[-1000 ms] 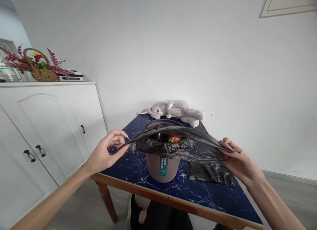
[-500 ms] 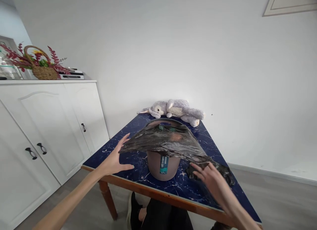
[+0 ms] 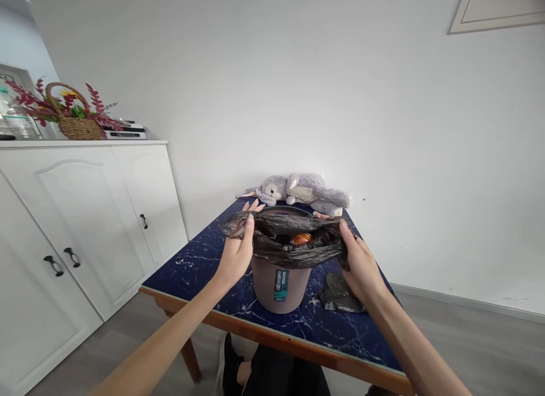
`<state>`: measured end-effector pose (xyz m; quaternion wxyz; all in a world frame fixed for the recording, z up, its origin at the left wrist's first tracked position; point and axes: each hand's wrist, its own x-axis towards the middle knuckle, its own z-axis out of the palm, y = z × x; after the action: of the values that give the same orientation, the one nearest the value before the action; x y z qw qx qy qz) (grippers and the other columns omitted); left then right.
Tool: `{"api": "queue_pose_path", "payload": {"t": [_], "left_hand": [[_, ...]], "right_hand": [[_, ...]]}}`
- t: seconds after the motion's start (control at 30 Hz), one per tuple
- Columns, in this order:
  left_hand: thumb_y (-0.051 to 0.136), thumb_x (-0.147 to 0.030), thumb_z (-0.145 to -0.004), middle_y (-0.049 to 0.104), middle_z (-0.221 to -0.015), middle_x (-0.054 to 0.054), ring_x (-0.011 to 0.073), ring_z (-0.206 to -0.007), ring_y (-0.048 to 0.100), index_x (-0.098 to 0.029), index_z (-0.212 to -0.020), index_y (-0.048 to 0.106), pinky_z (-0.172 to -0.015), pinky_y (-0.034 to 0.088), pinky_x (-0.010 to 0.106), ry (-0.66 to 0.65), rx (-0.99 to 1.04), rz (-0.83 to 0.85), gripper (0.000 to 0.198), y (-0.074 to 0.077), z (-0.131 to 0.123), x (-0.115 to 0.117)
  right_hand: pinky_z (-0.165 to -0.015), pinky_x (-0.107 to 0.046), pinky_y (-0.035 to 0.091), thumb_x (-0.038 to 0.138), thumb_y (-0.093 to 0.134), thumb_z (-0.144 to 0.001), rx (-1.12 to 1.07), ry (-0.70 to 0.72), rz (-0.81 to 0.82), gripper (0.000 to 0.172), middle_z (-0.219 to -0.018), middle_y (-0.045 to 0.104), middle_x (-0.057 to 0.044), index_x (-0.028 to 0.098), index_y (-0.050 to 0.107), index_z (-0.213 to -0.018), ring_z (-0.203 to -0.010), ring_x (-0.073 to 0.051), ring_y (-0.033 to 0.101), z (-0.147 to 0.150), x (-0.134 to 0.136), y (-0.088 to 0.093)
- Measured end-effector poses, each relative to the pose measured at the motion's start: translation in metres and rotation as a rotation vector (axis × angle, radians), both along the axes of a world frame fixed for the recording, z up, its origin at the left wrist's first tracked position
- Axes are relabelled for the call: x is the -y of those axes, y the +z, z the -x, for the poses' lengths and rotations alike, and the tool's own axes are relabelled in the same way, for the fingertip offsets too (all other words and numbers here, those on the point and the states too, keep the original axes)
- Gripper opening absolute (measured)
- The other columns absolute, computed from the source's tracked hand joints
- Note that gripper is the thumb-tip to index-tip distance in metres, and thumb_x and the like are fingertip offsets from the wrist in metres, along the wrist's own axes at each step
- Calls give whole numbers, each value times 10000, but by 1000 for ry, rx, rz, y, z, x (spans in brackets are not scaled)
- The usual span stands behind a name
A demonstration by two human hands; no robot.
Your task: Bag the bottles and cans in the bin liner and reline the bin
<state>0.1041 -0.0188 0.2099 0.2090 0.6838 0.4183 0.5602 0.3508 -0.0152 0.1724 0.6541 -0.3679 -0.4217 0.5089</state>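
A black plastic garbage bag [image 3: 293,258] is stretched across the top of a grey-brown garbage bin [image 3: 264,288], its mouth partly open. Inside the opening shows a shiny orange-brown object [image 3: 302,238] whose kind I cannot make out. My left hand [image 3: 238,245] grips the bag's left side, thumb on top and fingers behind. On the other side, my right hand [image 3: 357,259] pinches the right end of the bag. The bin stands upright on the blue marbled table [image 3: 200,265], its teal label facing me.
A folded black plastic bag [image 3: 340,294] lies right of the bin. Behind the bin, a grey plush rabbit [image 3: 302,190] rests against the wall. White cabinets [image 3: 85,208] stand at left, topped by a flower basket [image 3: 79,126].
Both hands have come inward and taken hold of the bag, which was spread slanting over the bin. Its mouth is now gathered between them, showing the orange-brown object. The folded bag is more visible.
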Motion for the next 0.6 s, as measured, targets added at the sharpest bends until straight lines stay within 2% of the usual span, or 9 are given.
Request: {"api": "queue_pose_path", "payload": {"t": [0.1, 0.17, 0.23, 0.3, 0.37, 0.5, 0.6], "left_hand": [[437, -610, -1071, 689, -1425, 61, 303, -1501, 476, -253, -1292, 731, -1271, 343, 409, 2, 82, 4, 512, 15, 6, -4], [484, -627, -1052, 758, -1253, 76, 337, -1378, 592, -235, -1211, 743, -1172, 464, 411, 54, 115, -1, 495, 20, 14, -7], [545, -640, -1024, 783, -1081, 76, 351, -1256, 667, -224, -1128, 744, -1053, 548, 407, 95, 132, -14, 473, 23, 22, -11], [583, -655, -1000, 785, -1030, 74, 339, -1212, 690, -222, -1111, 740, -995, 576, 394, 83, 162, -4, 474, 27, 27, -15], [590, -666, -993, 787, -1120, 83, 317, -1283, 660, -222, -1167, 734, -1050, 552, 390, 53, 236, 11, 498, 32, 28, -17], [621, -617, -997, 734, -1349, 109, 304, -1437, 553, -212, -1261, 722, -1180, 471, 433, -102, 424, 24, 494, 46, 22, -19], [639, -550, -1005, 743, -1334, 120, 307, -1390, 598, -199, -1260, 724, -1180, 480, 479, -230, 511, 4, 443, 54, 19, -18]], "right_hand": [[-950, -354, 602, 726, 731, -865, 127, -96, -93, 481, -1115, 811, -9, 309, 807, -1092, -1226, -293, 681, -13, -7, 22], [-883, -328, 595, 748, 719, -863, 253, -150, -202, 481, -1037, 811, -24, 301, 815, -1012, -1146, -278, 699, -23, -10, 35], [-729, -297, 575, 773, 696, -864, 323, -162, -255, 520, -947, 799, -43, 273, 811, -947, -956, -246, 716, -34, -13, 45], [-562, -269, 500, 765, 691, -875, 318, -114, -236, 529, -854, 774, -37, 248, 798, -912, -707, -180, 654, -44, -14, 54], [-490, -250, 443, 717, 728, -881, 254, -76, -190, 483, -792, 745, -14, 238, 787, -904, -580, -130, 568, -53, -14, 60], [-556, -233, 516, 616, 845, -824, 112, -129, -109, 396, -852, 750, -8, 241, 797, -940, -678, -141, 641, -71, -14, 66], [-617, -227, 558, 616, 864, -796, 107, -146, -120, 410, -914, 754, -22, 245, 813, -964, -769, -161, 669, -81, -11, 67]]}}
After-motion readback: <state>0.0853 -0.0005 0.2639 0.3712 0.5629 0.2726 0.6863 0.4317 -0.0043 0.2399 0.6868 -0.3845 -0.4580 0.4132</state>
